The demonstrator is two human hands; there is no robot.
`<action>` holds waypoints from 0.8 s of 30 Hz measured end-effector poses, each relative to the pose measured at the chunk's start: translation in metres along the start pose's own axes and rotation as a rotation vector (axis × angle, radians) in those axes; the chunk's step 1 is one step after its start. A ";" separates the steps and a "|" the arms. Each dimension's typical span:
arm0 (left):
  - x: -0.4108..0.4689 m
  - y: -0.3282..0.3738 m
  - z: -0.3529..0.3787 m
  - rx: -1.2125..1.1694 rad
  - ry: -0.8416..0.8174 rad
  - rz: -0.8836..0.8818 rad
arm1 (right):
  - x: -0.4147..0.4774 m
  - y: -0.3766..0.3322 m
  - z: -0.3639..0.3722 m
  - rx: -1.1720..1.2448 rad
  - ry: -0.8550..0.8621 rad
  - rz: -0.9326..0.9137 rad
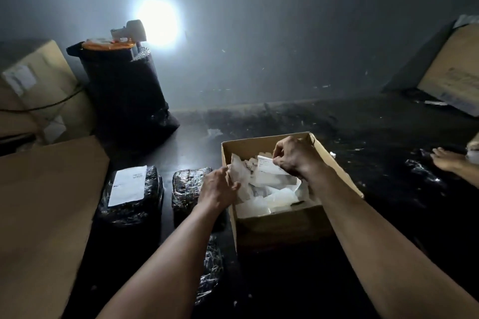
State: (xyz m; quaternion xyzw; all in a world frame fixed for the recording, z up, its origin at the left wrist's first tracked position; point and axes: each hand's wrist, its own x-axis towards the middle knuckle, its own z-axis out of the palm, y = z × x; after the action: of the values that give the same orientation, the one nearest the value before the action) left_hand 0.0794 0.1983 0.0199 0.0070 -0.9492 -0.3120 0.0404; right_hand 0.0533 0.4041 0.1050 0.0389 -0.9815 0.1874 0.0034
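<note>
An open cardboard box (274,225) stands on the dark floor, filled with several white paper slips and clear plastic pouches (269,189). Over the box, my right hand (295,156) pinches a white printed label (269,164) between thumb and fingers. My left hand (219,186) reaches in over the box's left wall and grips a clear pouch (238,169) at its edge. Two parcels in black shiny wrap lie left of the box: one (129,197) bears a white label, the other (188,184) is partly behind my left wrist.
A flat cardboard sheet (44,215) lies at the left. Cardboard cartons (33,85) and a tall black-wrapped bundle (124,90) with a bright lamp stand at the back left. Another carton (456,72) leans at the back right. Another person's foot (445,158) shows at the right edge.
</note>
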 end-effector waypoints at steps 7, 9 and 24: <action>-0.019 0.004 0.029 -0.103 -0.021 -0.115 | 0.000 0.033 0.019 -0.007 -0.019 0.007; -0.023 0.004 0.035 -0.190 -0.013 -0.166 | 0.000 0.039 0.024 -0.011 -0.022 -0.004; -0.027 0.005 0.044 -0.295 0.048 -0.267 | 0.006 0.068 0.045 -0.025 -0.040 -0.113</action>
State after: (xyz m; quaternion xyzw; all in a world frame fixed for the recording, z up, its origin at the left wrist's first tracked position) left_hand 0.1025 0.2295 -0.0141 0.1343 -0.8825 -0.4502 0.0217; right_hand 0.0425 0.4500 0.0385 0.0977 -0.9799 0.1740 -0.0051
